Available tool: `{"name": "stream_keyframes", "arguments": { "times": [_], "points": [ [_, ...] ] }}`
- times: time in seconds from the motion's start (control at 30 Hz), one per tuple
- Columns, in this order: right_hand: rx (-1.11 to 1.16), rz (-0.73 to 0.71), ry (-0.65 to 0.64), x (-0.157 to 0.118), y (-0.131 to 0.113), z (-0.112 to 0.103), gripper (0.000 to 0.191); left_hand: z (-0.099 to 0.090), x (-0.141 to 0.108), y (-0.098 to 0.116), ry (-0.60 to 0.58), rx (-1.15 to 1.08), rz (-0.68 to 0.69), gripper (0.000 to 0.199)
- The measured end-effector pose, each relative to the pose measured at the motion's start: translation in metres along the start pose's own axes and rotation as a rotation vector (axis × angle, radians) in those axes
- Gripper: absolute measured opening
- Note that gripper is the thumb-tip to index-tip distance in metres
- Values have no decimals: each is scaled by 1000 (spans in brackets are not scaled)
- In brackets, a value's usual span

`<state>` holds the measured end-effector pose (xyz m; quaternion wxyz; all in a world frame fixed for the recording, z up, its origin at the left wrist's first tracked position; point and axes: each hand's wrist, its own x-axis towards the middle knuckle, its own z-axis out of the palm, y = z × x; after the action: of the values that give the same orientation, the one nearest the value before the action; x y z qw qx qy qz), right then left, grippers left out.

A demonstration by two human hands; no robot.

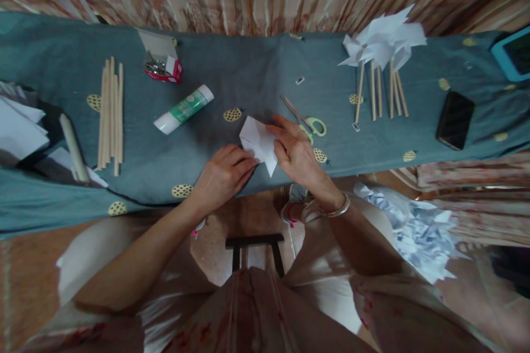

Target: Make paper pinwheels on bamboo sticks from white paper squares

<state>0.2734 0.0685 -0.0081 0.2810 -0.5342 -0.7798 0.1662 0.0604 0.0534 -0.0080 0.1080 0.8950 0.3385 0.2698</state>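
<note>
A folded piece of white paper [260, 140] is held between my two hands just above the front part of the cloth-covered table. My left hand [226, 172] pinches its lower left edge. On the other side, my right hand [296, 149] grips the paper's right edge, fingers bent over it. One paper point sticks down toward me. Scissors [304, 118] with pale green handles lie behind my right hand, which partly covers one handle loop. A green-and-white glue stick [184, 109] rests to the left, behind my left hand.
Left on the table [265, 83] are wooden sticks [110, 116], an opened red box of metal pins [163, 66] and white paper sheets [20, 132]. On the right lie paper pinwheels [383, 41] on sticks and a black phone [455, 120]. A bag of folded paper [422, 231] sits below.
</note>
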Motion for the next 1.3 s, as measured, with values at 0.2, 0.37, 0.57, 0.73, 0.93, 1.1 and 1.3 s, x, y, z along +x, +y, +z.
{"name": "stream_keyframes", "arguments": {
  "times": [0.2,0.37,0.57,0.73,0.93,1.1,1.3],
  "points": [
    [-5,-24,-1,1,-1,-1,36,-7,-1,-17,12,67,-59,19],
    [-18,-27,-23,-3,-6,-6,32,-11,-1,-28,31,97,-92,18],
    [-24,-4,-59,-5,-10,-9,31,-10,-1,-22,85,137,-26,14],
    [-39,-1,-67,-5,-11,-8,31,-9,2,-5,24,101,28,17],
    [-12,-2,-66,-6,-13,-8,31,-4,3,2,-53,107,9,18],
    [43,-3,-88,-6,-8,-9,33,-3,1,0,-16,130,48,15],
    [270,19,-171,-6,4,-16,29,-6,-1,0,37,152,60,11]
  ]
}}
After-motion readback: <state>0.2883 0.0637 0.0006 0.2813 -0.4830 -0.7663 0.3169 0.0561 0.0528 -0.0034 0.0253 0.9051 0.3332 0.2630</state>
